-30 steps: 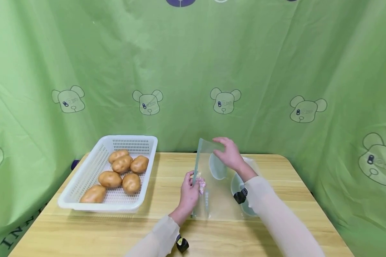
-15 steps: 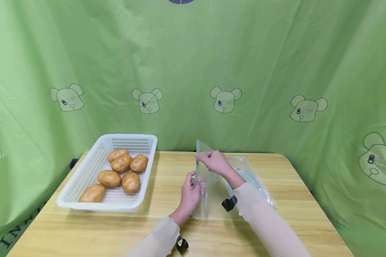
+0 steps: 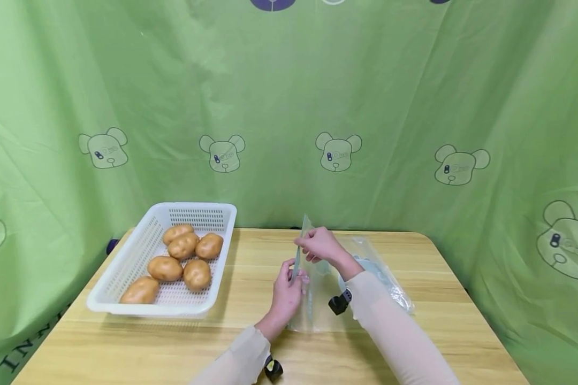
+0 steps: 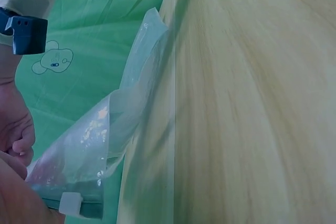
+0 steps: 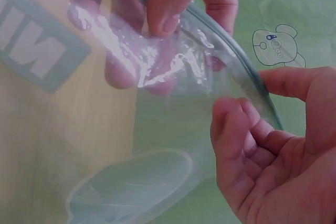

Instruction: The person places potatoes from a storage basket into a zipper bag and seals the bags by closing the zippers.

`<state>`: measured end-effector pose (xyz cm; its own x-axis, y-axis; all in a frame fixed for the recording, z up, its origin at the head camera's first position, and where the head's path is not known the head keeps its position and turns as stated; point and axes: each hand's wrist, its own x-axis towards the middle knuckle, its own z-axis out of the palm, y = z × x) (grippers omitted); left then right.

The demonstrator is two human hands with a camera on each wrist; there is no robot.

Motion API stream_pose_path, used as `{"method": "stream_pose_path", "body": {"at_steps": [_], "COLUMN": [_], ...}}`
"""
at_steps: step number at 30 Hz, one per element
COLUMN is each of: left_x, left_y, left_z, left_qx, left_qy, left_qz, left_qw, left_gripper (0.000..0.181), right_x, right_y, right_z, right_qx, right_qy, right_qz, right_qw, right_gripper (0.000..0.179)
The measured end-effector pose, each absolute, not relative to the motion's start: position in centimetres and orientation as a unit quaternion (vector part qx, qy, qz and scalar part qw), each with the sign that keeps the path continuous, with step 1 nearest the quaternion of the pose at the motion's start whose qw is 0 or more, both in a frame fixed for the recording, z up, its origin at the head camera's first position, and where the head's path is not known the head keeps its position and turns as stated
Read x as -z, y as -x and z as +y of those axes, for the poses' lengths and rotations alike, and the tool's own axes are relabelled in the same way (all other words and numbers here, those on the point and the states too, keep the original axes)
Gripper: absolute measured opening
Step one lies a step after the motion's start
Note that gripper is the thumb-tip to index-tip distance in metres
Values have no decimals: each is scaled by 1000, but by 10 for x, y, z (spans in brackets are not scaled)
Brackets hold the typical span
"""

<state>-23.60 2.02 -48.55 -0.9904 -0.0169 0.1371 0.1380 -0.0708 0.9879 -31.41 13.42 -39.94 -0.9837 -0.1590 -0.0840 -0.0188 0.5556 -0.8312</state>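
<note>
A clear plastic zip bag (image 3: 325, 315) with a green zip edge and printed patches stands raised at its mouth. My left hand (image 3: 287, 297) grips that edge near its middle, thumb on one face and fingers behind the film in the right wrist view. Higher up the same edge, my right hand (image 3: 321, 246) pinches it, its other fingers curled beside the film (image 5: 247, 150). A white slider (image 4: 71, 203) shows on the zip in the left wrist view, close to my left hand (image 4: 21, 198).
To the left, a white perforated basket (image 3: 223, 256) holds several potatoes (image 3: 166, 268). All this is on a wooden table (image 3: 139, 350), with a green curtain (image 3: 279, 80) behind. The bag's far end lies on the tabletop at right.
My right hand has moved left and slightly down from over the bag's face to the zip edge and now pinches it. My left hand keeps its grip; the basket and potatoes stay put.
</note>
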Motion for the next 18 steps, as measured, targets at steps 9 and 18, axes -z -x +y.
{"method": "stream_pose_path", "body": {"at_steps": [9,18], "left_x": [485,482], "left_y": [239,238], "left_z": [19,17], "left_qx": [745,750], "left_qy": [20,15], "left_qz": [-665,-660], "left_qw": [44,29], "left_gripper": [27,28], "right_x": [400,406], "right_y": [316,321], "right_z": [141,146], "right_qx": [541,545], "right_qy": [60,62], "right_qz": [833,830], "right_qw": [100,105], "right_gripper": [15,15]}}
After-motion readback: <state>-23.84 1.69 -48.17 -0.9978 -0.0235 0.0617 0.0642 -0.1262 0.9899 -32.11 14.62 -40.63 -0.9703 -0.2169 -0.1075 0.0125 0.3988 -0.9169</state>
